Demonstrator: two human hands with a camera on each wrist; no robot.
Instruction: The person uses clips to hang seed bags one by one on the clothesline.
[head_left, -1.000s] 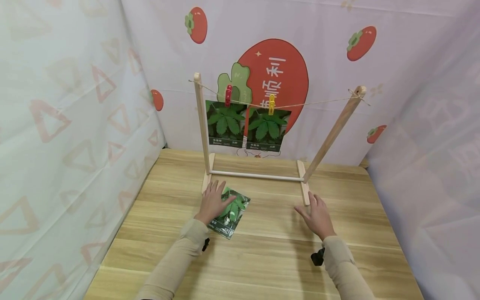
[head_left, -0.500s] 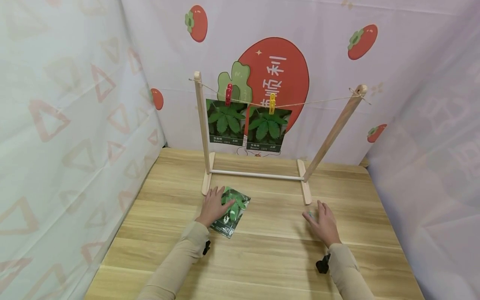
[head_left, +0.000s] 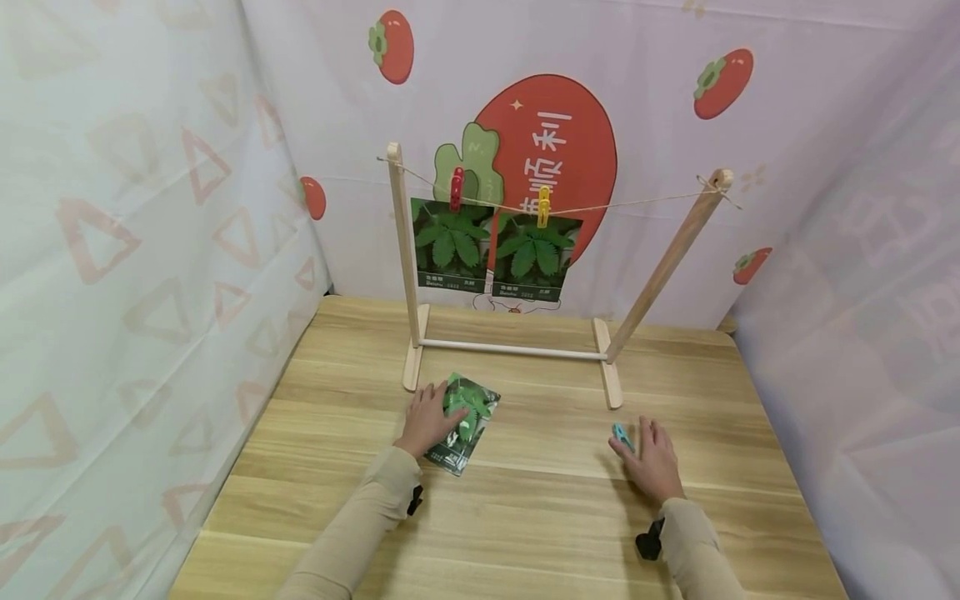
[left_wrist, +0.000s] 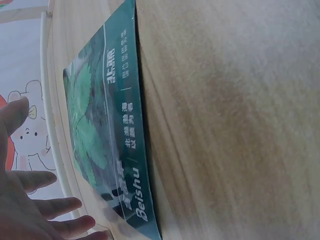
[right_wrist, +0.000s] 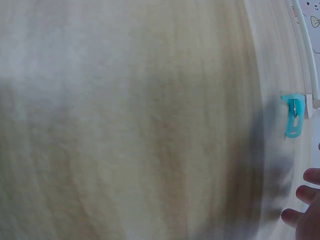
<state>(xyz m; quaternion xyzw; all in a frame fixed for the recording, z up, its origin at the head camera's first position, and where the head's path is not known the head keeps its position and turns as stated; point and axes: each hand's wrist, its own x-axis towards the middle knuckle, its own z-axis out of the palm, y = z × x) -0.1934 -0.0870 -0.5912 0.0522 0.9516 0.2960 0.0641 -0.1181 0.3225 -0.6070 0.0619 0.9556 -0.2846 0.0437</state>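
Observation:
My left hand (head_left: 431, 422) hovers at the left side of a green seed packet (head_left: 474, 406) printed with a leaf, which lies slanted on the table. Its fingers are spread in the left wrist view, where the packet's dark label (left_wrist: 127, 115) faces the camera; whether they touch it I cannot tell. On the right, my right hand (head_left: 654, 467) is beside a teal clothespin (head_left: 619, 434) on the table, thumb close to it and fingers loosely extended. The right wrist view shows that clothespin (right_wrist: 295, 117) apart from the fingertips.
Behind the hands stands a wooden rack (head_left: 667, 267) with a string (head_left: 637, 204) between its posts. Two similar packets hang there, one (head_left: 452, 248) under a red clothespin (head_left: 456, 190), the other (head_left: 534, 258) under a yellow one (head_left: 543, 207). A white rod (head_left: 517, 350) joins the rack's feet.
My right hand has drawn back toward me and slightly right, away from the rack's foot, uncovering the teal clothespin. My left hand has pulled back a little, while the packet stays put.

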